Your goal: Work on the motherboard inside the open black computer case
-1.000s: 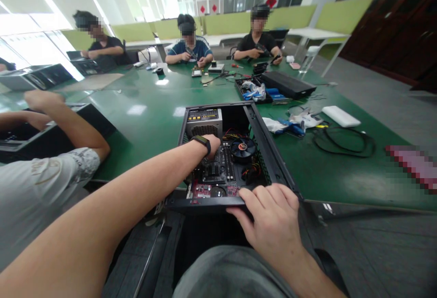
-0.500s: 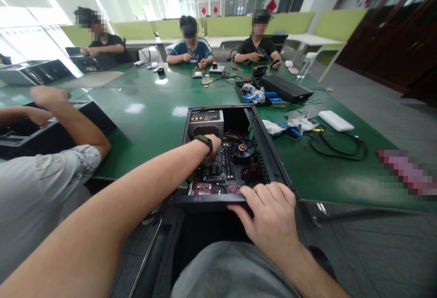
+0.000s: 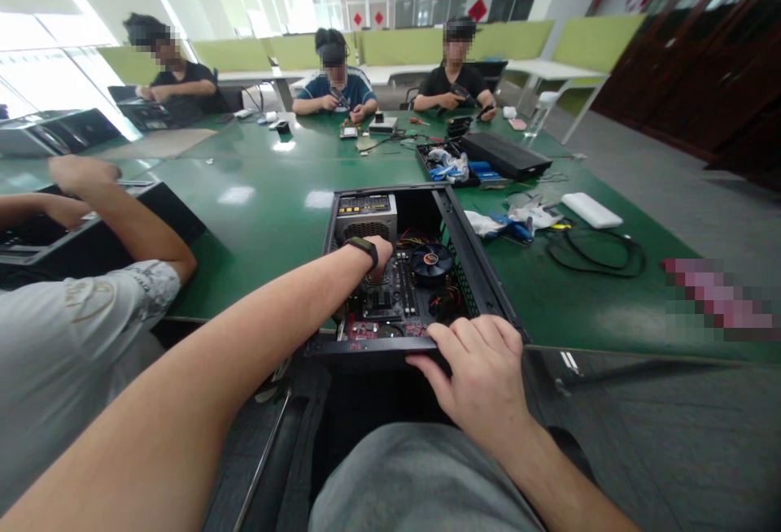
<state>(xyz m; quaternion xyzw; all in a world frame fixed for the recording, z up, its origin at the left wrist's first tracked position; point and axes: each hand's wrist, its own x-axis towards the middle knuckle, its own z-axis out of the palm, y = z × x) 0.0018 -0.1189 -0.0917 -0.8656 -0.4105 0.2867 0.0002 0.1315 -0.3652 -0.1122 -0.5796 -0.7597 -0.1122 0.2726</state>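
Note:
An open black computer case (image 3: 488,298) lies in front of me at the table edge. My right hand (image 3: 479,361) grips its near rim, fingers over the top and thumb below. My left hand (image 3: 381,254), with a dark band on the wrist, reaches inside over the motherboard (image 3: 396,292), close to the power supply (image 3: 366,213). Its fingers point down and are mostly hidden, so what they touch does not show. A round black fan (image 3: 431,262) sits right of that hand, with coloured wires around it. Near the front rim lies a red circuit board (image 3: 363,330).
The green table (image 3: 262,231) bears gloves (image 3: 518,219), a white box-shaped object (image 3: 591,211), a black cable (image 3: 598,259) and a black tray (image 3: 436,170). At left, a co-worker's arms (image 3: 146,227) reach into another case (image 3: 164,219). Several people sit across the table.
The view has shifted slightly, so the scene sits a little further left and up. Both hands keep nearly the same places on and in the case.

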